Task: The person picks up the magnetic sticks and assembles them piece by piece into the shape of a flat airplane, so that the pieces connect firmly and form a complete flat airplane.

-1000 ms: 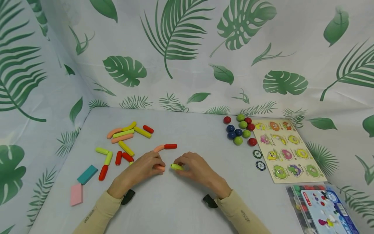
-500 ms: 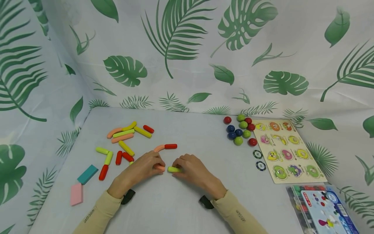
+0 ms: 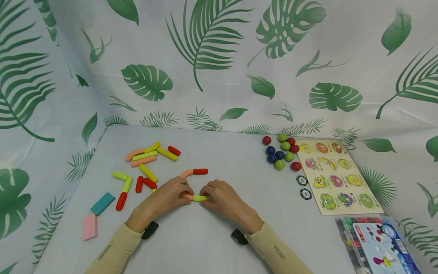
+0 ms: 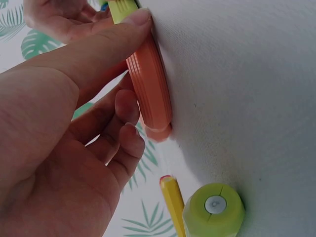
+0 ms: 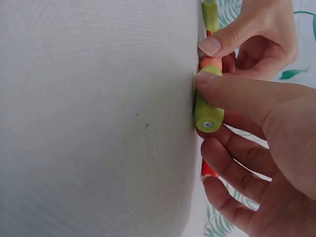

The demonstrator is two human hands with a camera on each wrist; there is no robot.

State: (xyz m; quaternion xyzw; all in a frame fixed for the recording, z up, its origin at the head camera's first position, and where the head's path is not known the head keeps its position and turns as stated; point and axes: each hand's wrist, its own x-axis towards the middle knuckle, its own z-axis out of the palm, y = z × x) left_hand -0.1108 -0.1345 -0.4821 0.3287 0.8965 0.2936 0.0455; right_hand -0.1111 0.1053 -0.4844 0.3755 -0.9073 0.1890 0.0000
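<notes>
The left hand pinches a curved orange stick against the table, its grip clamped on the piece with a fingertip pressed along its ribbed side. The right hand holds a short green stick the same way, fingers clamped round it, one flat end facing the wrist camera. The two sticks lie end to end in the middle of the table, their ends touching, the green one at 3 o'clock of the orange one.

Just past the hands, at 12 o'clock, an orange and red pair lies joined. At 10 o'clock a loose spread of yellow, green, red and orange sticks lies well apart from the hands. A teal block and a pink block sit at 9 o'clock near the table's edge. At 2 o'clock a cluster of balls sits just beside a puzzle board, with a plastic box at 4 o'clock.
</notes>
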